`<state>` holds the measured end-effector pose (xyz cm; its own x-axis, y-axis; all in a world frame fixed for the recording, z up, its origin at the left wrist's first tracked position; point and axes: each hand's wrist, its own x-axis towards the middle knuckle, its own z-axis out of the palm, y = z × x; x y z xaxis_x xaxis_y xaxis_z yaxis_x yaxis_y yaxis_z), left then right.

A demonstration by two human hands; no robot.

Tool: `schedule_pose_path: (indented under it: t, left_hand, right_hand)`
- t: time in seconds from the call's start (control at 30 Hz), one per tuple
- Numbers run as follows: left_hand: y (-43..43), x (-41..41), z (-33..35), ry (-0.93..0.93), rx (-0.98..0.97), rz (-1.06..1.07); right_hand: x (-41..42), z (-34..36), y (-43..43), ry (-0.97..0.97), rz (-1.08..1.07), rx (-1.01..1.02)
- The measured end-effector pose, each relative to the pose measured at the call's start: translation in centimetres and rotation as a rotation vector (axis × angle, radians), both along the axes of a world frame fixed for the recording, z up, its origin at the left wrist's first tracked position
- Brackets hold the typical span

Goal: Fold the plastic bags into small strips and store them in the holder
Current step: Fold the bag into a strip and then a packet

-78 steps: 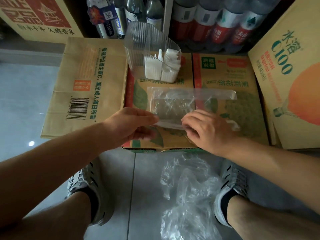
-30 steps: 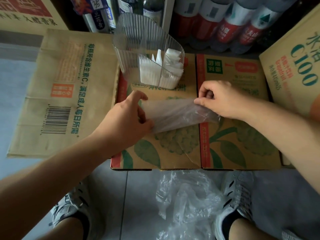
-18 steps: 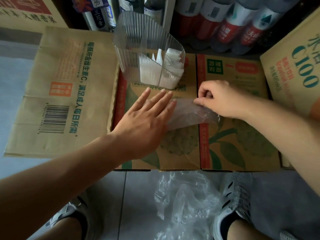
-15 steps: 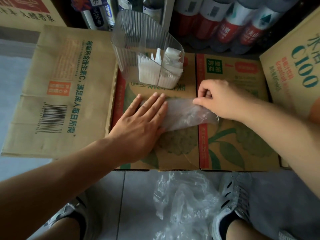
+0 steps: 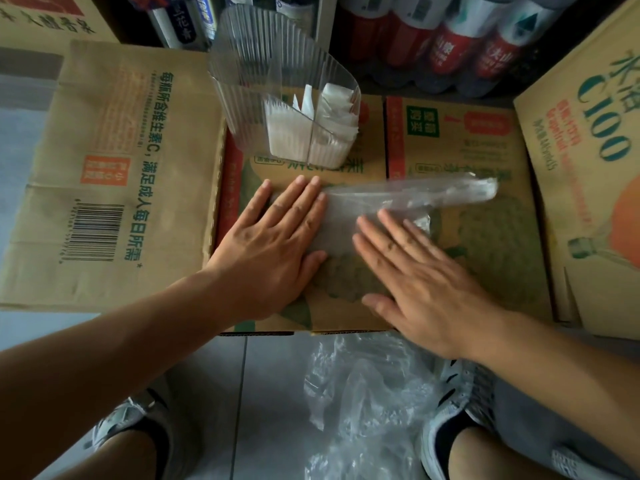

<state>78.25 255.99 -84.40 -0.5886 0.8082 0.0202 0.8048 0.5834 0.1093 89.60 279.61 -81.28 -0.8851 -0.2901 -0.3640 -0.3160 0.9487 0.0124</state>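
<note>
Both hands flat, fingers spread: left hand (image 5: 277, 244) pins the plastic bag (image 5: 408, 199) mid-frame while right hand (image 5: 422, 282) presses beside it, likely flattening the crease.

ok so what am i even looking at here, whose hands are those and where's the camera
There is no machine: the camera sits on a person's head and looks down at their own bare hands. The left hand and right hand lie flat, fingers straight, pressing a clear plastic bag onto a cardboard box. Nothing is gripped. Behind it stands a clear ribbed holder with folded white strips inside. More crumpled bags lie on the floor between the shoes.
</note>
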Motion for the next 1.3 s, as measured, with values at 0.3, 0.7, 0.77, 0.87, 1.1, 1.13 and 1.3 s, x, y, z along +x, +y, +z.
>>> schedule_pose_path:
  t: [0.3, 0.7, 0.77, 0.87, 1.1, 1.13, 1.3]
  left_hand:
    - [0.0, 0.0, 0.0, 0.001, 0.020, 0.003]
    - [-0.2, -0.2, 0.0, -0.021, 0.024, -0.002]
    - [-0.2, -0.2, 0.0, -0.020, 0.023, 0.006]
    - [-0.2, -0.1, 0.1, -0.019, 0.030, 0.015]
    - [-0.3, -0.4, 0.5, -0.100, 0.108, 0.045]
    - [-0.3, -0.4, 0.7, -0.115, 0.132, 0.052]
    - [0.0, -0.5, 1.4, -0.040, 0.251, -0.056]
  right_hand:
    - [-0.6, 1.4, 2.1, 0.285, -0.311, -0.164]
    - [-4.6, -0.5, 2.7, 0.159, -0.218, -0.212]
    - [-4.4, -0.7, 3.2, 0.206, -0.266, -0.233]
    - [-4.0, -0.5, 2.9, 0.365, -0.193, -0.321]
    - [-4.1, -0.4, 1.9, 0.319, -0.009, -0.514]
    - [-4.2, -0.5, 2.0, 0.328, -0.013, -0.518]
    - [-4.6, -0.6, 1.6, 0.382, 0.019, -0.495]
